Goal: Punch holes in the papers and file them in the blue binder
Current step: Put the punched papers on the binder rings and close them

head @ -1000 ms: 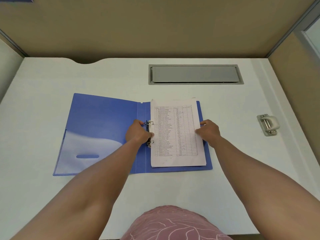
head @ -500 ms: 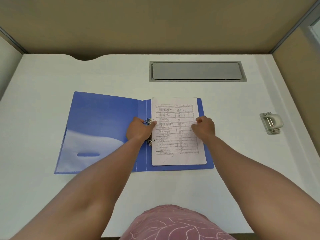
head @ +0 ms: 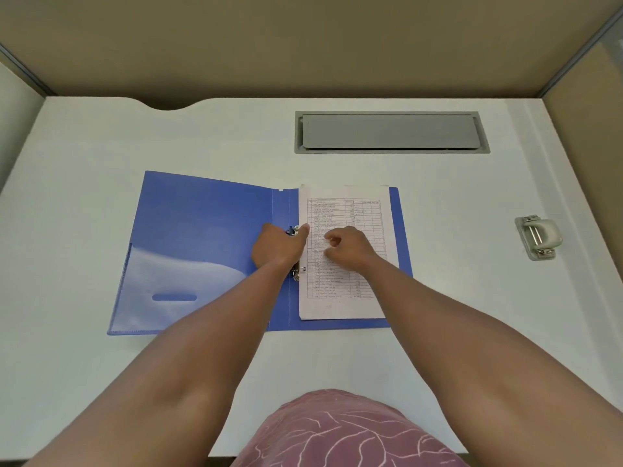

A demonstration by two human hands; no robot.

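Mid-frame, left hand (head: pixel 278 249) grips the ring clasp (head: pixel 296 230) of the open blue binder (head: pixel 209 237), likely to shut it, right hand (head: pixel 349 247) loosely curled, steadying the papers (head: pixel 347 203).

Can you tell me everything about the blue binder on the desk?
The binder is blue and looks like thin plastic. It lies wide open and flat on the white desk. Its left cover has a clear pocket along the bottom. A metal ring clip sits at the spine. A stack of papers with a printed table lies on the right cover. The left hand is at the rings, and the right hand rests on the papers.
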